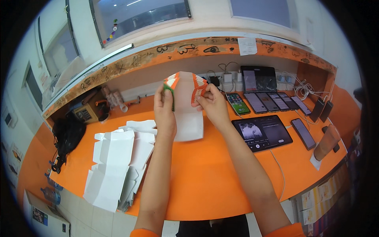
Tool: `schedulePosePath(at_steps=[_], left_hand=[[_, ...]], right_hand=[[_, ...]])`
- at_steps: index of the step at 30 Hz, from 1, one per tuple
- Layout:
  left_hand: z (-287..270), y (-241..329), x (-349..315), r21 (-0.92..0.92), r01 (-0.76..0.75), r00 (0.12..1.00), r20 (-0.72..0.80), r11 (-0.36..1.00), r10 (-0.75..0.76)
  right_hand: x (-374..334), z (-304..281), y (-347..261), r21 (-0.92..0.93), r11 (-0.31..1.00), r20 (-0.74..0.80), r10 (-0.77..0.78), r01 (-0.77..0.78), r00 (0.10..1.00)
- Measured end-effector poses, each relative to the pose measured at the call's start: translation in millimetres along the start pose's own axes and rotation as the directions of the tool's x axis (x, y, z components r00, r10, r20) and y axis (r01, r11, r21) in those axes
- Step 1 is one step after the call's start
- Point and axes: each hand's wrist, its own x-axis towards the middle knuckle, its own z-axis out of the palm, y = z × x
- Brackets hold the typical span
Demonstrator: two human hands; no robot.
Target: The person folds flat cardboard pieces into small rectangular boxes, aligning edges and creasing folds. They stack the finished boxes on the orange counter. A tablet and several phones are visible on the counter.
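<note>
In front of me, above the orange table [197, 177], I hold a partly folded cardboard box [189, 125]. Its inside is white, and the flaps at its far end show orange, white and green print. My left hand [165, 112] is closed on the green-and-orange flap at the left, thumb toward me. On the opposite side, my right hand [214, 106] pinches the orange flap between thumb and fingers. To the left of my left forearm lies an untidy stack of flat white box blanks [112, 156] with cut tabs.
A tablet [262, 132] lies right of my right forearm, with several phones [270, 102] behind it and chargers and cables [304, 91] around them. Another phone on a stand [327, 142] is at the right edge. A black bag [68, 136] sits far left. A raised ledge [146, 59] runs along the back.
</note>
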Motion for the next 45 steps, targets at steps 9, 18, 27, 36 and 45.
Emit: schedulePosePath(at_steps=[9,18,27,36,45], left_hand=[[32,52,-8,0.106,-0.134,0.984,-0.104,0.985,0.146],[43,67,-19,0.079,-0.172,0.982,-0.068,0.982,0.177],[54,63,-29,0.177,-0.265,0.944,-0.152,0.948,0.292],[43,88,-18,0.263,-0.202,0.958,-0.145,0.943,0.246],[43,89,-16,0.434,-0.349,0.935,0.220,0.831,0.278]], right_hand=[[-13,34,-51,0.249,0.964,-0.009,0.101,-0.095,0.995],[-20,37,-79,0.511,0.831,0.029,0.239,-0.220,0.970],[-25,43,-82,0.173,0.976,-0.163,-0.107,0.135,0.981],[-24,43,-72,-0.515,0.687,0.113,-0.539,0.513,0.835],[-14,15,-97,-0.684,0.492,0.147,-0.631,0.539,0.762]])
